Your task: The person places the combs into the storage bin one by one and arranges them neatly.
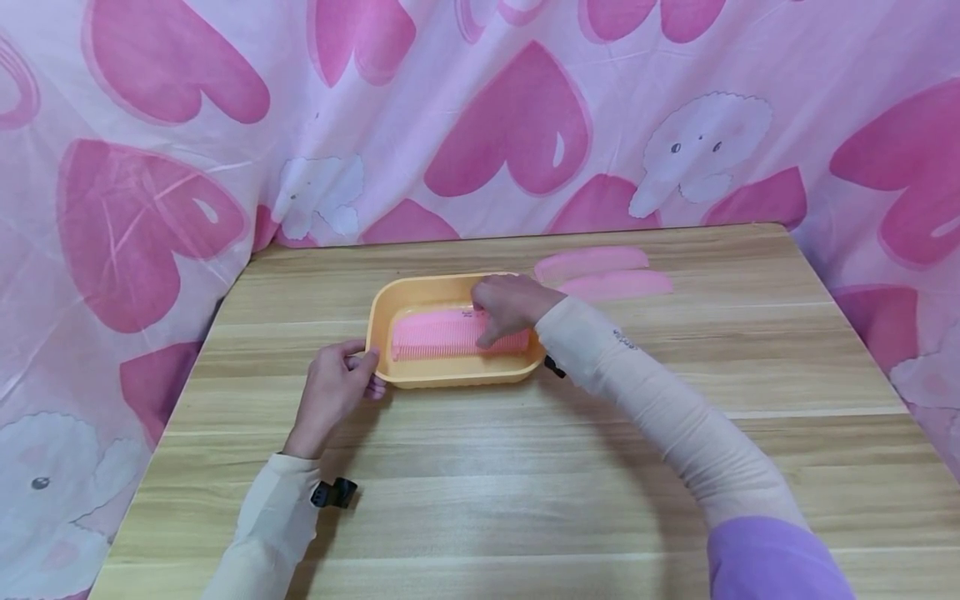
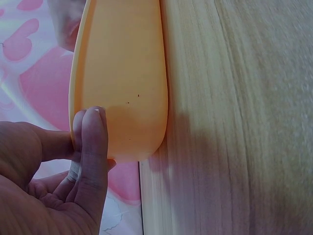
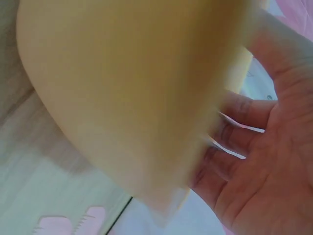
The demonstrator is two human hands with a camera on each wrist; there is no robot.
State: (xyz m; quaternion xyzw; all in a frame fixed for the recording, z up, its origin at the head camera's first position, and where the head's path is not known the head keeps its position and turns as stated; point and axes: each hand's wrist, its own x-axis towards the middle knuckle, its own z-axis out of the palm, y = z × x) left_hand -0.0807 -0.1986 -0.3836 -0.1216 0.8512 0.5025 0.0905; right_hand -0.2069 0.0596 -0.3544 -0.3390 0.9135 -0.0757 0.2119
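A pink comb [image 1: 435, 335] with a row of fine teeth lies inside a yellow-orange plastic basin [image 1: 450, 382]. Reaching over the basin's right end, my right hand [image 1: 510, 307] grips the comb across its width, thumb on the toothed side and fingers by the spine. The basin wall hides those fingertips in the right wrist view. At the basin's left end, my left hand [image 1: 341, 383] pinches the rim between thumb and fingers. Up close in the left wrist view, its fingers [image 2: 94, 147] press against the outer wall.
Two more pink combs, a rear comb [image 1: 592, 261] and a front comb [image 1: 618, 285], lie on the wooden table [image 1: 480, 492] behind and right of the basin. A pink curtain [image 1: 480, 108] with hearts hangs along the back and sides.
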